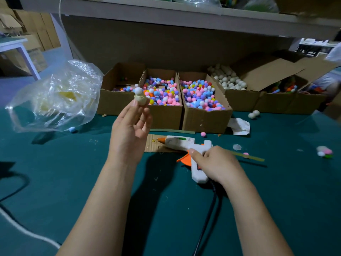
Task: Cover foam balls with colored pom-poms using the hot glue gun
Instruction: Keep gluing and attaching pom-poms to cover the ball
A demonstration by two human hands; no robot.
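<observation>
a: head view. what has my left hand got?
b: it's raised over the dark green table cover, thumb and fingertips pinching a cream foam piece of two stacked balls by the lower ball. the piece is in the air, bare, in front of the boxes.
a: and my right hand?
b: low on the table, fingers curled round the handle of the white hot glue gun with orange nozzle and trigger. the gun lies on its side, nozzle over a brown cardboard scrap. its black cord runs back between my forearms.
a: what's around?
b: behind, two open cardboard boxes heaped with mixed pink, blue, purple and yellow pom-poms, touching side by side. right of them, a cardboard box of plain white foam balls. a crumpled clear plastic bag sits far left.
a: anything near the gun?
b: a loose pink pom-pom just beyond it and a thin yellowish stick beside my right hand. a second cream double-ball foam piece lies near crumpled white paper. a small pom-pom cluster sits far right.
</observation>
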